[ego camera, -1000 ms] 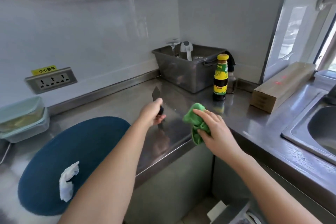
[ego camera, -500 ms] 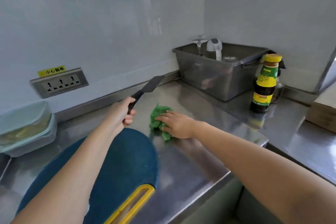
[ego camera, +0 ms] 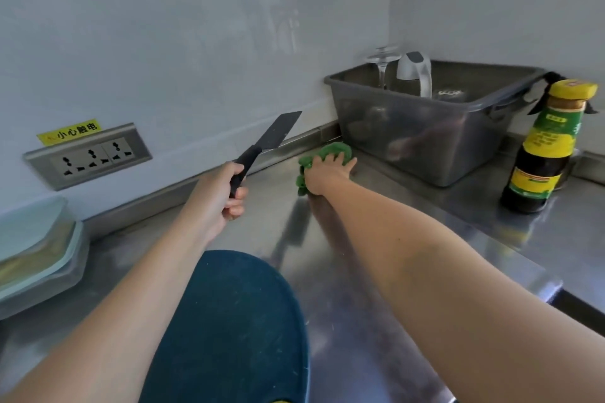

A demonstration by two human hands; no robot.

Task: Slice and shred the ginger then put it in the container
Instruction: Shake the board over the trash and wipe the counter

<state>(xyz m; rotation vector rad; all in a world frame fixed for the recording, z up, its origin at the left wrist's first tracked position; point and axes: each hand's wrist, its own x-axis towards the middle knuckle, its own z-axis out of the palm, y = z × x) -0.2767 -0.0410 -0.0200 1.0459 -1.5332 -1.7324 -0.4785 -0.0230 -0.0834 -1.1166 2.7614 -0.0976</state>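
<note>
At the back corner of the table [ego camera: 376, 271], the right grip [ego camera: 327, 172] presses a green cloth [ego camera: 334, 150] flat under spread fingers, almost against the grey tub [ego camera: 425, 141]. Half a second ago that cloth lay just beyond the blue cutting board [ego camera: 235, 321]; it has since been swept away from the board towards the wall. The left grip [ego camera: 217, 193] is clenched round the handle of the black knife [ego camera: 271, 137], which is carried off the surface with its blade angled up and away from the wiping arm.

To my eye this is wiping down, not cutting. No ginger shows on the board. The lidded container [ego camera: 36, 249] at the far left holds something yellowish, but I cannot tell whether that is the ginger.

Room is tight ahead, with the wall and the tub closing the corner. The sauce bottle [ego camera: 543, 154] stands well to the right, near the table's stepped front edge. A sweep back towards the board looks free, provided the blade stays up.
</note>
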